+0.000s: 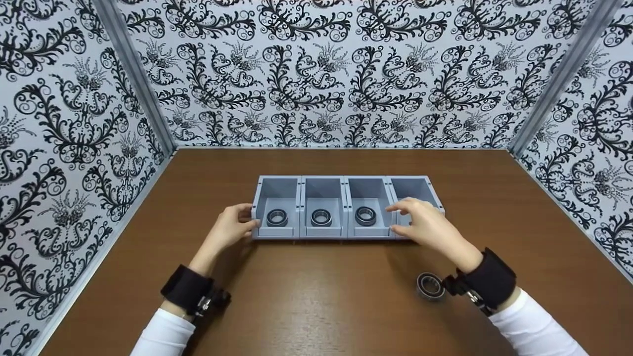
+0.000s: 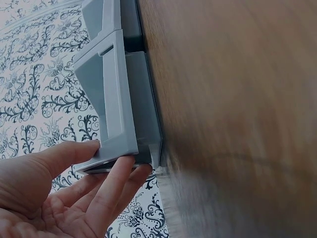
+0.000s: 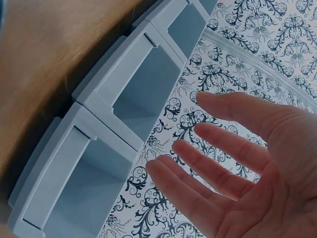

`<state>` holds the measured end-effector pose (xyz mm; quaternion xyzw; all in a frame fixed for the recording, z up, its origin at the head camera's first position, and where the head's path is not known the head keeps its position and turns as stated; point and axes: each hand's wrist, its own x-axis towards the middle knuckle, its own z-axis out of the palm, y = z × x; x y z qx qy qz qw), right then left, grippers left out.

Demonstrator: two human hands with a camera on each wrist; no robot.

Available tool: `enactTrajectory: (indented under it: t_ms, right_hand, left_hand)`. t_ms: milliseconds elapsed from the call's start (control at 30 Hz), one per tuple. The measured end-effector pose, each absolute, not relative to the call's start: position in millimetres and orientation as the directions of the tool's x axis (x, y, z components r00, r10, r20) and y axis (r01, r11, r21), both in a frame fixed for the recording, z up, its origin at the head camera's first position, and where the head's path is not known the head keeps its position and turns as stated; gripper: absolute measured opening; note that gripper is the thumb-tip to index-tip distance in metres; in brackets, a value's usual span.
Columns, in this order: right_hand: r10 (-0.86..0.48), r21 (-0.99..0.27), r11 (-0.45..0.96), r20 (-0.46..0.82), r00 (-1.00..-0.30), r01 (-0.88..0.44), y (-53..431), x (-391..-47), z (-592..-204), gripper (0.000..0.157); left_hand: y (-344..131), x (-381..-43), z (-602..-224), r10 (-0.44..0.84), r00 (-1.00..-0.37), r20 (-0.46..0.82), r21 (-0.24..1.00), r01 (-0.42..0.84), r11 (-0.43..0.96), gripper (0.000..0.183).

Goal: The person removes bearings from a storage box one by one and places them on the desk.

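A row of several joined grey storage bins stands on the table. My left hand grips the outer left side of the row near its front corner; in the left wrist view, thumb and fingers pinch the leftmost bin. Ball bearings lie one each in the left bin, the second bin and the third. My right hand hovers over the rightmost bin with fingers spread and nothing between them, hiding much of its inside. In the right wrist view this hand is apart from the bins.
Another ball bearing lies on the brown table, beside the right wrist strap. Patterned walls enclose the table at the back and both sides.
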<state>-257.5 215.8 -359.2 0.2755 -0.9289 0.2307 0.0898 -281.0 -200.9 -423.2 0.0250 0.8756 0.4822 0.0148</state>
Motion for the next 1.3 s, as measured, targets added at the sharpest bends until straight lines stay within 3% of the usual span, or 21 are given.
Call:
enactTrajectory:
  t_ms: [1300]
  right_hand:
    - [-0.416,-0.411,0.805,0.122,-0.901,-0.427,174,-313,-369,0.042]
  left_hand:
    - [-200,-280,-422,0.058,-0.998,-0.003,0.848,0.028,0.529,0.048]
